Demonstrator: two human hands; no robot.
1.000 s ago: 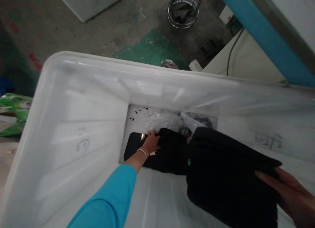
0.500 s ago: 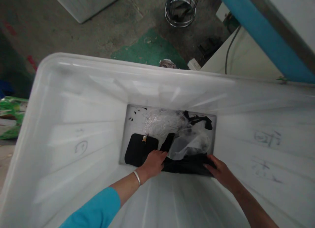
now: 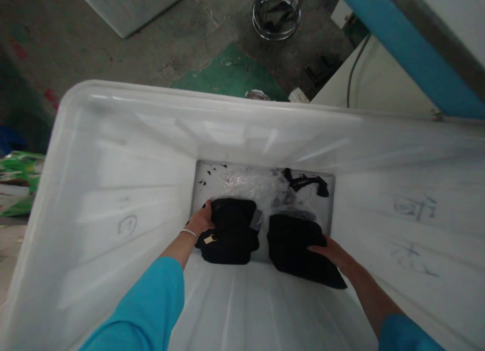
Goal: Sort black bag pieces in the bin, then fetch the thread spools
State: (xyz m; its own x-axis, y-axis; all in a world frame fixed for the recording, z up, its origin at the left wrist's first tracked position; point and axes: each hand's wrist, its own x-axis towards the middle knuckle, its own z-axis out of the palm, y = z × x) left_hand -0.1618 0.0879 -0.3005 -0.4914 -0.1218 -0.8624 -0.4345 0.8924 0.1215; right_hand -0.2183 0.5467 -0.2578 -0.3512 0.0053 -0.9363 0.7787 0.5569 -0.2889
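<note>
Both arms reach deep into a tall white plastic bin (image 3: 125, 134). My left hand (image 3: 201, 220), with a bracelet at the wrist, grips the left edge of a bundle of black pieces (image 3: 233, 213). A black piece with a gold-coloured clasp (image 3: 227, 247) lies at the front of that bundle. My right hand (image 3: 331, 252) is closed on the right side of a second stack of black pieces (image 3: 293, 242), thumb on top. The fingers under both bundles are hidden. Clear plastic film (image 3: 250, 184) lies crumpled behind them on the bin's floor.
Black strips (image 3: 308, 183) and small black scraps (image 3: 204, 179) lie at the back of the bin's floor. Beyond the rim are a metal stool (image 3: 276, 22), a blue-edged table (image 3: 413, 48) and a hanging cable (image 3: 354, 70). A green bag (image 3: 20, 182) is at the left.
My left hand has moved left and taken hold of black pieces there. My right hand has raised its black pieces into a stack. The clear bag over them is now mostly behind.
</note>
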